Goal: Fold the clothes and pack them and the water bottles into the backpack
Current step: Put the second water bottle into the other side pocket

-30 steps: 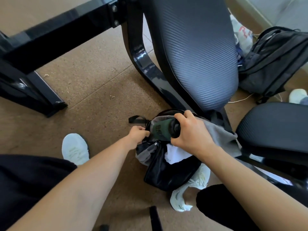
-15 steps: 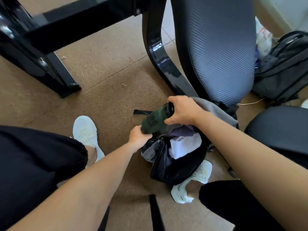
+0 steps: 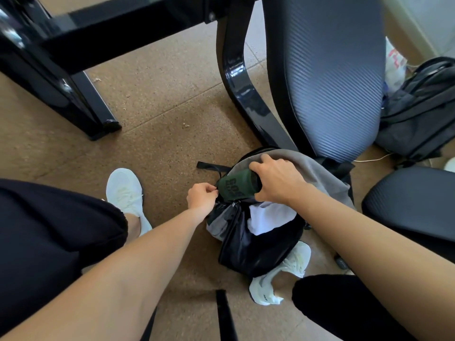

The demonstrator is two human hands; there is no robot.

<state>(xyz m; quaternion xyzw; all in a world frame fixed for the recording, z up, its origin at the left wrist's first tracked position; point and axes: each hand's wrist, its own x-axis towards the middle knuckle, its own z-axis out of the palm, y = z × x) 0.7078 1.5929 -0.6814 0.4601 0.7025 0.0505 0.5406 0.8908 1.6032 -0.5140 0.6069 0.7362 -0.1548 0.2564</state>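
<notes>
Nearly done I'd say: clothes (image 3: pixel 268 215) sit in the backpack (image 3: pixel 256 252), my right hand (image 3: pixel 278 179) grips the green bottle (image 3: pixel 236 187) tilted at its rim, my left hand (image 3: pixel 202 196) pinches that rim, bottle not yet in.

Green bottle (image 3: pixel 234 187) tilted — backpack (image 3: pixel 246 249) open.

Glossy black chair frame (image 3: pixel 236 77); speckled cork-like floor (image 3: pixel 157 114)

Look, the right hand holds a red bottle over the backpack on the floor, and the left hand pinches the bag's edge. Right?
No. The bottle is dark green, not red; the head view shows it. The rest holds: the right hand grips it over the backpack on the floor, and the left hand pinches the bag's edge.
</notes>
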